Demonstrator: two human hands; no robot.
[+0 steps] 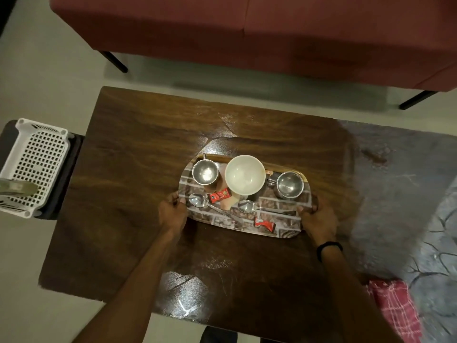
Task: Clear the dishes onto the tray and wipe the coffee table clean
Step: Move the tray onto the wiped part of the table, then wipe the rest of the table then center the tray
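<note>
A brick-patterned tray [284,227] rests in the middle of the dark wooden coffee table [138,169]. On it stand a white bowl [244,175], a steel cup [205,172] at the left and another steel cup [289,184] at the right. Two spoons [197,200] [247,206] and two red wrappers [219,195] [265,223] lie on its near half. My left hand [171,212] grips the tray's left edge. My right hand [317,219] grips its right edge.
A white perforated basket [37,164] sits on a dark stool left of the table. A red sofa [272,33] runs along the far side. A grey rug [408,181] lies to the right, with a red checked cloth [393,308] at the near right.
</note>
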